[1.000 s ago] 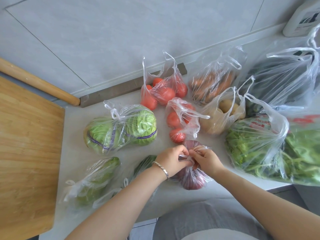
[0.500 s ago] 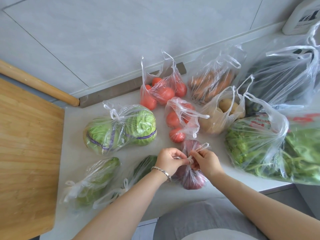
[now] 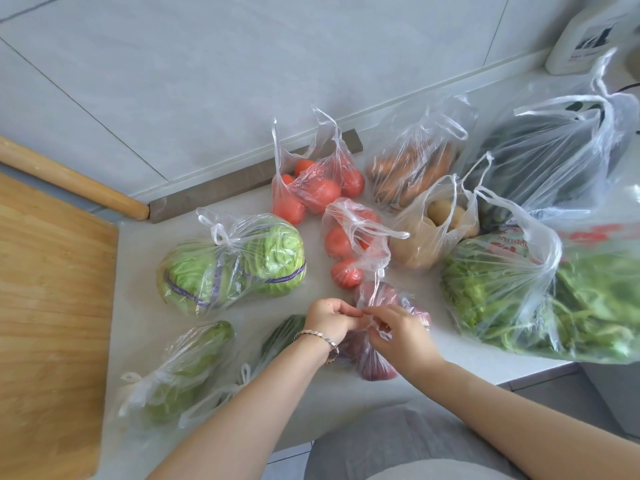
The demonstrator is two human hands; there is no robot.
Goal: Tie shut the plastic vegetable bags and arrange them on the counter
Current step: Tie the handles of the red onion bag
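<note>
Head view: bag of red onions (image 3: 376,370), clear plastic, near the front edge of the pale counter (image 3: 426,372), just in front of a small tomato bag (image 3: 349,245). Left hand (image 3: 329,320), bracelet (image 3: 317,337) at the wrist, fingers curled, pinches the bag's gathered top. Right hand (image 3: 403,336) pinches the same plastic, fingertips meeting the left's. Knotted cabbage bag (image 3: 235,268) to the left; leafy greens bag (image 3: 512,292) to the right, handles loose.

Clear onion bag (image 3: 377,368) at the counter (image 3: 313,271) front (handles gathered on top), knotted cabbage bag (image 3: 232,261) to its left
</note>
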